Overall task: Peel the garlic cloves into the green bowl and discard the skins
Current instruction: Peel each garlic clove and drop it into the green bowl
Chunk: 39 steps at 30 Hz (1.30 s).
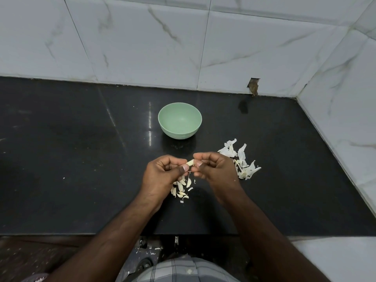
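A pale green bowl (179,120) stands on the black counter (81,159), and its inside looks bare. In front of it my left hand (162,174) pinches a small garlic clove (190,162) between thumb and fingers. My right hand (213,169) pinches the clove's other end, thumb and fingertips on its skin. Below my hands lie several loose garlic cloves (181,188) in a small heap. A pile of white papery skins (240,159) sits on the counter just right of my right hand.
White marbled tile walls (203,47) close the counter at the back and the right. A small brown gap (253,87) shows at the wall's foot behind the bowl. The counter's front edge (101,234) runs below my forearms, with the floor beyond.
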{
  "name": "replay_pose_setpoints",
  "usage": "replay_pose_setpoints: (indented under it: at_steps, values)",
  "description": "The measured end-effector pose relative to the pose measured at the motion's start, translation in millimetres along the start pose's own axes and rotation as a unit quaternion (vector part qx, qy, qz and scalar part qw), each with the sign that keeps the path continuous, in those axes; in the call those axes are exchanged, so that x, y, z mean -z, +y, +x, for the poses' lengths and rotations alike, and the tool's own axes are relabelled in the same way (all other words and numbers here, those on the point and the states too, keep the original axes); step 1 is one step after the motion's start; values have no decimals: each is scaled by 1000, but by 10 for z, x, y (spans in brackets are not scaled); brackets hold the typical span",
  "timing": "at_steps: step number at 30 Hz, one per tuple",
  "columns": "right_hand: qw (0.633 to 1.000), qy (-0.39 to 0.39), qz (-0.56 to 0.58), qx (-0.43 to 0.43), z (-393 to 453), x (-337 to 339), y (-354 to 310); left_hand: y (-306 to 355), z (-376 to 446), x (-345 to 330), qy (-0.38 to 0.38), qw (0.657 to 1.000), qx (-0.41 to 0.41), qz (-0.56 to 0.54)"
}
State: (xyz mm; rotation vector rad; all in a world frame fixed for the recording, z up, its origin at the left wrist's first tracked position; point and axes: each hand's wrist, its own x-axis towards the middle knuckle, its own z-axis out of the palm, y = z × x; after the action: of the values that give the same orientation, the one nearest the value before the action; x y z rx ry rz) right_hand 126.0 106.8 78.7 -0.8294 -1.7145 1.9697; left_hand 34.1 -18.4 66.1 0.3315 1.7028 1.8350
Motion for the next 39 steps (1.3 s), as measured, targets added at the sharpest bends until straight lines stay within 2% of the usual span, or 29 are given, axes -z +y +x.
replay_pose_setpoints:
  at_steps: [4,6,15,17,23,28,36,39]
  values:
    - [987,-29,-149,60,43,23,46,-9,15,6,3,1000,-2,-9]
    - [979,-23,-189,72,52,21,54,-8,20,1,2,1000,-2,-12]
    - [976,6,-204,77,31,2,51,-22,24,-3,19,1000,-4,-1]
    - [981,7,-183,70,34,-3,44,-17,16,-10,16,1000,-14,9]
    - [999,18,-29,5,10,-75,7,-9,5,-28,3,994,-62,88]
    - [995,26,85,-54,-10,-54,-47,13,-12,-39,17,996,-59,72]
    - [995,46,75,-41,10,-19,-18,-30,6,-15,19,999,-32,39]
    - [997,63,33,-4,38,55,-24,-32,7,-19,18,999,-20,28]
